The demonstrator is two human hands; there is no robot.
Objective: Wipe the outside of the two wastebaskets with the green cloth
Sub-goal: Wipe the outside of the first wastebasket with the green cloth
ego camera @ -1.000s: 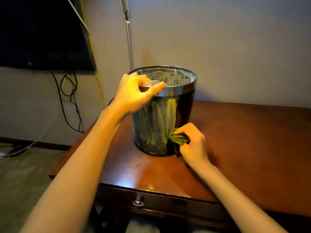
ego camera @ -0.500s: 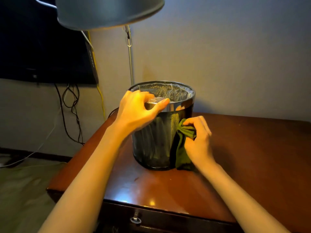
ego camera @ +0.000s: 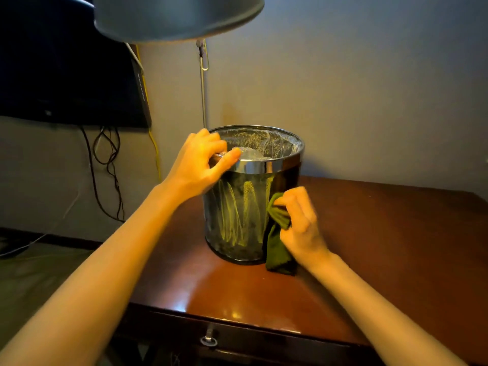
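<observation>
A dark mesh wastebasket (ego camera: 237, 220) with a chrome rim and a clear plastic liner stands upright on the brown wooden table (ego camera: 383, 247). My left hand (ego camera: 198, 165) pinches the near left part of its rim. My right hand (ego camera: 301, 225) holds the green cloth (ego camera: 277, 247) bunched against the basket's right side, about mid-height; the cloth's loose end hangs down to the tabletop. Only one wastebasket is in view.
A grey lamp shade (ego camera: 177, 17) hangs overhead, its thin pole (ego camera: 202, 96) standing behind the basket. A dark wall-mounted screen (ego camera: 66, 70) with dangling cables (ego camera: 105, 167) is at the left. A drawer ring pull (ego camera: 208, 339) sits on the table's front edge.
My right hand rose with the cloth from the basket's base to near the rim, then slid partway down. My view tilted up, bringing the lamp shade in. The left hand kept its grip.
</observation>
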